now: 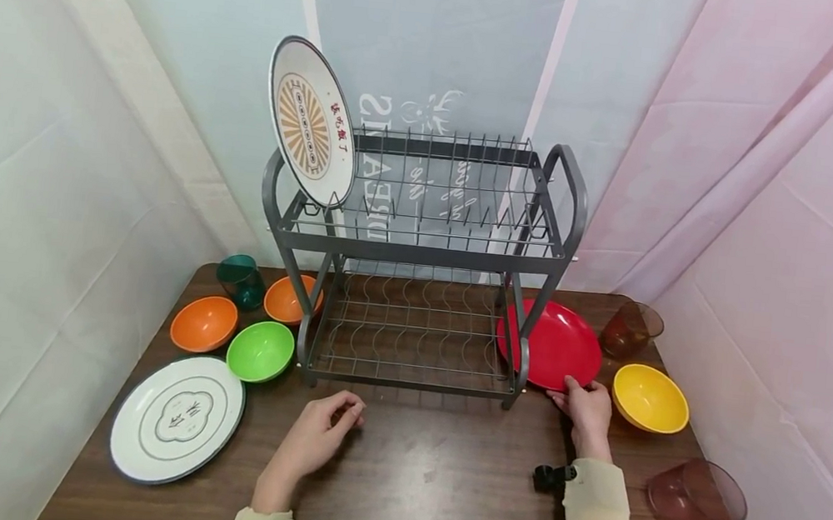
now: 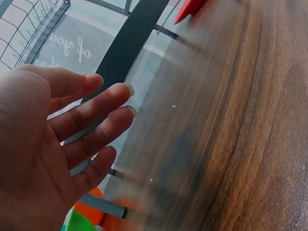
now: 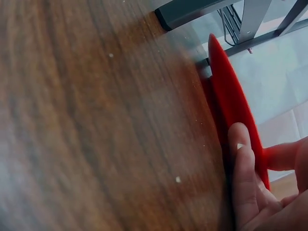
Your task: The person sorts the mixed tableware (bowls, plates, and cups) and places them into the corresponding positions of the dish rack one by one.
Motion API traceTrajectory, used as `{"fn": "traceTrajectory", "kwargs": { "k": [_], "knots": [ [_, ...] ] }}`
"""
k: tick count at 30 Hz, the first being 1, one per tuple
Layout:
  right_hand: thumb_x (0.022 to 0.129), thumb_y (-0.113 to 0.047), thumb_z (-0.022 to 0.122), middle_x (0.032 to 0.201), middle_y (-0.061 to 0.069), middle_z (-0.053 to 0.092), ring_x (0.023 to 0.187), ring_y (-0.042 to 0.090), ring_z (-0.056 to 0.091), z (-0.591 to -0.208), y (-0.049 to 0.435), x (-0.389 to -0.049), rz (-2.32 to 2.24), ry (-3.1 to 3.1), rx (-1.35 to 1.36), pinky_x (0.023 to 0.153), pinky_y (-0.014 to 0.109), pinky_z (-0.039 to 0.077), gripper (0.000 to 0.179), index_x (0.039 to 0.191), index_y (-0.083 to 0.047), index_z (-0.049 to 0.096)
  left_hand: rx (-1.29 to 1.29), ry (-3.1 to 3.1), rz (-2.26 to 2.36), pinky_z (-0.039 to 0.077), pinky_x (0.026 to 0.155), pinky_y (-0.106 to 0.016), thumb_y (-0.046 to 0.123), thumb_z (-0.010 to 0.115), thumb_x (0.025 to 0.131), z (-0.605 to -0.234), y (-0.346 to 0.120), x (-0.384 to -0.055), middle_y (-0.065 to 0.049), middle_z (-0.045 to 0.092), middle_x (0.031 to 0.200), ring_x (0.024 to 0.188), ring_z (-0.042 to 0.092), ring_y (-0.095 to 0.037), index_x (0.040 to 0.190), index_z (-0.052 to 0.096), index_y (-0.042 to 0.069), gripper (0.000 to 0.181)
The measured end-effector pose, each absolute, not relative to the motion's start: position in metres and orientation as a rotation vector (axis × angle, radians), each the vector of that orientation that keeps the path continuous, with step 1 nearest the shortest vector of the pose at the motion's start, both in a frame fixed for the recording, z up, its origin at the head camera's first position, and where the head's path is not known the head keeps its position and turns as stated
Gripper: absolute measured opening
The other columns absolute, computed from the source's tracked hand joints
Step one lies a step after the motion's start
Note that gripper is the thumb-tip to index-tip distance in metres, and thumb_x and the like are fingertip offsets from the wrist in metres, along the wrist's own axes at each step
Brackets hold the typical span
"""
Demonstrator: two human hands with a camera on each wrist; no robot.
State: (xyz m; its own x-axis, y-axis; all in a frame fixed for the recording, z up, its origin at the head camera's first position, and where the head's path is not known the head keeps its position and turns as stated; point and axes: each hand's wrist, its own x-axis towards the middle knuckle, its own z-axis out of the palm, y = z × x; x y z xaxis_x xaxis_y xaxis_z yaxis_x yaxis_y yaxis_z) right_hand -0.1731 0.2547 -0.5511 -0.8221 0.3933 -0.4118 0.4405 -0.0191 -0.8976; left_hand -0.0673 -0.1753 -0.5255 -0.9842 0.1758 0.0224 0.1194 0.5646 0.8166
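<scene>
My right hand (image 1: 584, 410) pinches the near rim of a red plate (image 1: 559, 347), thumb on top and fingers beneath, as the right wrist view shows. The plate lies low at the right foot of a black two-tier dish rack (image 1: 417, 253), partly behind its post. Loosely curled and holding nothing, my left hand (image 1: 317, 435) hovers over the table in front of the rack's left side. On the upper tier, at the left end, a white plate with a sunburst print (image 1: 312, 123) leans upright in the wires.
Left of the rack are orange bowls (image 1: 204, 324), a green bowl (image 1: 260, 351), a teal glass (image 1: 239, 281) and a white plate (image 1: 178, 419). To the right are a yellow bowl (image 1: 650, 398), a brown glass (image 1: 630, 331) and a reddish glass (image 1: 695, 494). Curtains enclose the wooden table (image 1: 431, 496).
</scene>
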Motion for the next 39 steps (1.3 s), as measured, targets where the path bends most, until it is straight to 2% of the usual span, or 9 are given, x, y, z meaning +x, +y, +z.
{"fn": "traceTrajectory", "kwargs": {
  "k": [4, 8, 19, 30, 39],
  "knots": [
    [0.104, -0.022, 0.053, 0.102, 0.016, 0.059, 0.066, 0.01, 0.07, -0.552, 0.256, -0.172, -1.957, 2.218, 0.918, 0.067, 0.019, 0.054, 0.055, 0.144, 0.009, 0.031, 0.257, 2.724, 1.416, 0.049, 0.072, -0.029, 0.028, 0.051, 0.106, -0.525, -0.175, -0.067, 0.0, 0.068, 0.085, 0.076, 0.059, -0.008, 0.103, 0.068, 0.01, 0.024],
    [0.104, -0.021, 0.053, 0.101, 0.014, 0.059, 0.064, 0.009, 0.069, -0.553, 0.257, -0.172, -1.966, 2.24, 0.921, 0.066, 0.019, 0.054, 0.049, 0.139, 0.008, 0.037, 0.255, 2.708, 1.422, 0.049, 0.072, -0.029, 0.027, 0.051, 0.106, -0.526, -0.174, -0.067, -0.001, 0.069, 0.086, 0.076, 0.059, -0.009, 0.104, 0.068, 0.01, 0.024],
    [0.104, -0.024, 0.053, 0.09, 0.008, 0.063, 0.066, 0.009, 0.069, -0.556, 0.26, -0.173, -1.93, 2.248, 0.9, 0.068, 0.019, 0.053, 0.053, 0.143, 0.007, 0.036, 0.234, 2.686, 1.4, 0.048, 0.072, -0.029, 0.029, 0.05, 0.106, -0.528, -0.176, -0.067, 0.0, 0.069, 0.088, 0.077, 0.058, -0.01, 0.106, 0.067, 0.011, 0.025],
    [0.104, -0.018, 0.051, 0.11, 0.019, 0.051, 0.063, 0.007, 0.066, -0.564, 0.259, -0.17, -2.021, 2.289, 0.901, 0.066, 0.021, 0.055, 0.051, 0.143, 0.009, 0.032, 0.247, 2.731, 1.418, 0.048, 0.07, -0.03, 0.029, 0.052, 0.105, -0.531, -0.177, -0.066, -0.001, 0.069, 0.086, 0.074, 0.058, -0.008, 0.103, 0.068, 0.01, 0.025],
    [0.103, -0.017, 0.052, 0.093, 0.017, 0.058, 0.062, 0.013, 0.068, -0.553, 0.259, -0.16, -1.831, 2.611, 0.828, 0.059, 0.023, 0.054, 0.047, 0.14, 0.006, 0.036, 0.216, 2.733, 1.398, 0.048, 0.072, -0.03, 0.029, 0.052, 0.105, -0.532, -0.176, -0.064, -0.001, 0.068, 0.085, 0.075, 0.058, -0.008, 0.103, 0.068, 0.009, 0.026]
  ]
}}
